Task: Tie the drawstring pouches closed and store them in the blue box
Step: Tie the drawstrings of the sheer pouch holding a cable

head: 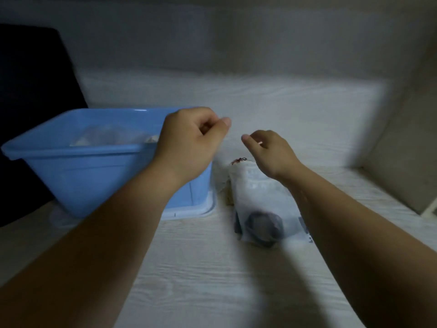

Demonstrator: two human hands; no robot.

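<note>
**Item 1.** Far left of your left fingers: a dark shape [30,91] behind the box, too dim to name.

**Item 2.** Blue box [78,171], open-topped, standing just left of your left fingers and partly hidden by that wrist. Pale pouches [111,137] already lie inside. They are blurred, so the count is not readable.

**Item 3.** Left hand [189,140], raised over the box's right end. Its fingers [224,121] are curled, thumb against forefinger. You cannot tell whether they pinch a cord.

**Item 4.** Right hand [269,150], a short gap to the right of the left. Its fingers [246,138] are curled narrow, with a thin pale sliver at their tips. You cannot tell if they hold anything.

**Item 5.** Pouch [260,202], white and see-through, lying on the desk directly under your right fingers and wrist, just beside the box.
- The neck points away from you and is gathered, with a reddish cord [238,160] bunched just below the right fingers.
- Dark round things [263,224] show through at the near end.

**Progress (judged).** Partly done: some pouches are stored. This one looks cinched, and its knot seems to be in hand. You have yet to lift it into the box.

**Setting.** The desk [201,268] is pale with a wood grain. A plain pale wall [236,43] stands beyond and to the right of your fingers. The light is dim and brightest around them.
</note>
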